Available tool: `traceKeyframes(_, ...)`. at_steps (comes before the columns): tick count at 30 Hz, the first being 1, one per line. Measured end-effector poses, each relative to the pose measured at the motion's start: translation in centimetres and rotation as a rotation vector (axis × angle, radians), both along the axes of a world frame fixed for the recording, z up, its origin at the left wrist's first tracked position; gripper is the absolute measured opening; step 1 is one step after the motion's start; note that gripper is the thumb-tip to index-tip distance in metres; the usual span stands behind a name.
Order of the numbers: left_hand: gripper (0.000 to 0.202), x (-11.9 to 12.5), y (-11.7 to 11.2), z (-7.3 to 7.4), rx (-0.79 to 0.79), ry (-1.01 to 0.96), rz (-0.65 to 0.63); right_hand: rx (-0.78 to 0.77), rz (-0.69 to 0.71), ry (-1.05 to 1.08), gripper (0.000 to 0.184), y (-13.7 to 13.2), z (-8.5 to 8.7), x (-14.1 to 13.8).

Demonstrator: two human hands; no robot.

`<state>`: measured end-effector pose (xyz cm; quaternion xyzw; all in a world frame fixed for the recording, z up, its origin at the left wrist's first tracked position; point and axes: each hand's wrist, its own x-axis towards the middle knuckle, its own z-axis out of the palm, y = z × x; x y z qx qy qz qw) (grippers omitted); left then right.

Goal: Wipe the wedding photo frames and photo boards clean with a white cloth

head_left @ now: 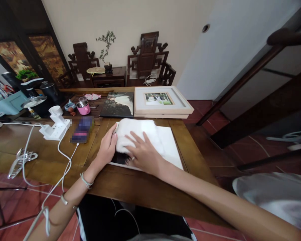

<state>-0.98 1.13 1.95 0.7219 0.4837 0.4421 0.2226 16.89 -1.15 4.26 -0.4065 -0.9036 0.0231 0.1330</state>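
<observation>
A flat picture panel (172, 142) lies on the wooden table, its face white at the right and dark at the lower left. On it rests a fluffy white cloth (137, 126), covering much of its surface. My right hand (143, 150) lies on the cloth with fingers spread, its lower fingers reaching the dark part of the panel. At the panel's left edge is my left hand (107, 144), its thumb and straight fingers holding that edge beside the cloth. The panel's covered middle is hidden.
Behind the panel lie a dark photo panel (118, 104) and a pale framed photo (163, 99) on another frame. Leftward are a phone (82, 130) on a white cable, a power strip (56, 129), a pink cup (83, 108) and a clear hair claw (21, 160).
</observation>
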Motion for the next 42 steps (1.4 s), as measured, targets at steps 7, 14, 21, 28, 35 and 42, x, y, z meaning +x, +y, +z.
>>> traceKeyframes(7, 0.050, 0.1, 0.3, -0.6, -0.042, -0.095, 0.002, -0.135, 0.345, 0.005, 0.026, -4.1, 0.5, 2.3)
traceKeyframes(14, 0.048, 0.4, 0.2, -0.1, -0.059, 0.168, -0.066, -0.099, 0.317, 0.096, 0.027, -2.3, 0.9, 5.8)
traceKeyframes(21, 0.043, 0.2, 0.6, -0.5, 0.011, 0.273, -0.076, -0.056, 0.096, 0.100, 0.031, 3.4, 0.4, 4.2)
traceKeyframes(28, 0.034, 0.1, 0.7, -0.8, 0.028, 0.305, -0.064, -0.076, -0.022, 0.176, 0.034, 7.5, 0.5, -0.1)
traceKeyframes(35, 0.033, 0.1, 0.6, -0.8, 0.033, 0.280, -0.073, -0.067, -0.053, 0.190, 0.032, 7.0, 0.3, 2.4)
traceKeyframes(42, 0.033, 0.1, 0.6, -0.9, 0.036, 0.268, -0.077, -0.032, -0.160, 0.182, 0.036, 5.7, -1.1, 10.1)
